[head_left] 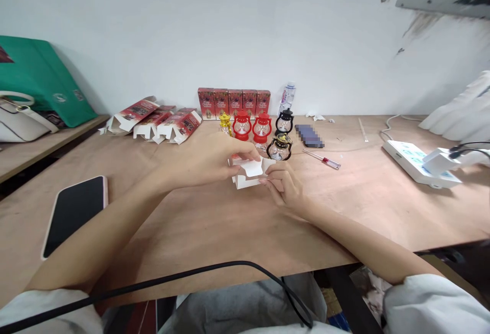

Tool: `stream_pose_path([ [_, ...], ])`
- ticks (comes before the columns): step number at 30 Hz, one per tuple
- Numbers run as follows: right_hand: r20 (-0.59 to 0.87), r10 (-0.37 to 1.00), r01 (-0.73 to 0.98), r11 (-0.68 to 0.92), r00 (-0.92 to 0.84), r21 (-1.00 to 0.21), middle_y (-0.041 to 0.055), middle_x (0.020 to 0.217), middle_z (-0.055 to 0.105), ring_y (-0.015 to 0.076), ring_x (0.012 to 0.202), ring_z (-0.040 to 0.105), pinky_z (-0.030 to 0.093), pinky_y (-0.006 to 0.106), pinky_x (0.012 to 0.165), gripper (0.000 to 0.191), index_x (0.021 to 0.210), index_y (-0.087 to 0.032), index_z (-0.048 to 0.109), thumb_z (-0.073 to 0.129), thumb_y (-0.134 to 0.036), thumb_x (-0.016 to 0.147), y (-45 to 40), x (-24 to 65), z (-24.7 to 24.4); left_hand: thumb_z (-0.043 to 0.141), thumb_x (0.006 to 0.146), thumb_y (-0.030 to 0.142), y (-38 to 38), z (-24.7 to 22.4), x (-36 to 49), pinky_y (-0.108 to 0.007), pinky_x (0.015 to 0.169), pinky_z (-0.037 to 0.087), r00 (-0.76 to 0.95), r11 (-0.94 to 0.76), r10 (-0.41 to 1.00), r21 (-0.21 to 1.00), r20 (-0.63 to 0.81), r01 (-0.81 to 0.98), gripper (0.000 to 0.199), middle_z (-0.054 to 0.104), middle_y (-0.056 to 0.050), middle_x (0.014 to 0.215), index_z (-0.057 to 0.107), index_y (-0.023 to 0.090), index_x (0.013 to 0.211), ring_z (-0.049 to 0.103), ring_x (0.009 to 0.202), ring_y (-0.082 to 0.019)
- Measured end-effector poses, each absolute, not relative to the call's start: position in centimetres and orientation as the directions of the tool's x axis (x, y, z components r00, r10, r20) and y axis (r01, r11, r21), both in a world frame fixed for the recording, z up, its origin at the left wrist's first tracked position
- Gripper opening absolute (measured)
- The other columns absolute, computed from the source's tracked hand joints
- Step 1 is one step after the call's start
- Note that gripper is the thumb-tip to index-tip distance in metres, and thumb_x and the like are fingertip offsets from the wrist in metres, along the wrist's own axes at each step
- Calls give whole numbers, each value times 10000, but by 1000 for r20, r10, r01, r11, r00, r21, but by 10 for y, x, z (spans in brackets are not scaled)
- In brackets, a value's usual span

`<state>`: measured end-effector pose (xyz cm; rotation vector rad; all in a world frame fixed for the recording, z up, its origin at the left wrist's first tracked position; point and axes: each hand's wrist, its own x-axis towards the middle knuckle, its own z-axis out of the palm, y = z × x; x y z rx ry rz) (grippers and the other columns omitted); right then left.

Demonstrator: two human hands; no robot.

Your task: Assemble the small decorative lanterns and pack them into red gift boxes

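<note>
A small cardboard box [248,183] with white flaps lies between my hands above the middle of the table, its near end unfolded. My left hand [214,156] reaches over its left side, fingers and thumb closed on the box. From the right, my right hand [286,185] pinches the edge of a flap. Just behind stand two red lanterns [241,125], a gold lantern [225,123] partly behind my left hand, a black lantern [284,121] and a black-and-gold lantern [279,147].
Several closed red boxes [235,103] line the wall; open boxes [179,123] lie left of them. A bottle [287,98], a blurred dark item [309,135] and a screwdriver [322,159] are behind right. A power strip [419,163] sits right, a phone [76,211] left. A black cable [184,274] crosses in front.
</note>
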<state>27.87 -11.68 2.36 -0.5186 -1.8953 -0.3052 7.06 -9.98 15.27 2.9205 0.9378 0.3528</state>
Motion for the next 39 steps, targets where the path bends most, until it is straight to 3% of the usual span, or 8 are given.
stream_pose_path([
  [6,942,285,528,835,-177,-153,24,841,565,165,785,568,495,318,682,163,904,-227,472,560,-95,863,-115,279,19,544,834,279,-103,146,73,-307,874,439,825,-855,518,142,225,498,394,673,-39,1136,556,240,1226,618,1006,-206],
  [11,912,409,443,811,38,-382,10,840,533,140,759,563,481,296,667,131,878,-232,452,568,-172,887,-110,281,18,665,790,392,-93,136,78,-375,930,420,839,-895,442,90,317,438,647,606,-104,1222,401,209,1351,583,1072,-259],
  [16,873,461,337,806,159,-486,2,885,499,125,792,559,496,279,691,133,930,-254,422,553,-250,909,-109,277,17,597,864,383,-76,127,78,-337,909,427,855,-929,351,27,382,370,476,548,-91,1282,443,258,1296,566,1084,-227],
  [20,887,421,284,841,190,-460,-7,911,479,116,780,548,498,265,672,204,1004,-280,414,578,-225,895,-108,276,17,572,881,387,-78,129,80,-292,821,445,879,-921,346,-59,328,384,324,547,-85,1213,551,259,1179,579,971,-198],
  [26,924,378,575,746,52,-337,59,1033,475,199,1046,537,504,399,871,54,916,-241,571,566,-191,897,-111,281,23,546,898,391,-81,130,81,-271,793,459,900,-913,324,-153,293,378,259,554,-91,1175,610,230,1091,573,950,-184],
  [29,910,415,617,711,22,-339,95,1195,462,225,1104,535,508,432,883,83,921,-232,611,535,-200,912,-112,282,25,552,894,386,-79,128,81,-269,763,465,903,-899,329,-202,276,389,229,549,-103,1224,636,225,1033,582,948,-188],
  [35,918,388,477,825,-88,-303,94,1294,555,236,1226,544,501,485,963,262,1140,-271,561,402,-174,956,-107,288,20,576,876,336,-78,129,79,-285,793,473,909,-905,320,-198,266,376,233,493,-97,1389,652,255,1081,582,1083,-224],
  [39,920,393,355,859,10,-370,80,1238,609,209,1137,619,568,417,864,361,1291,-313,427,452,-198,950,-99,290,13,544,870,193,-78,130,77,-305,895,467,910,-932,285,-133,303,336,403,448,-67,1470,574,319,1251,523,1236,-237],
])
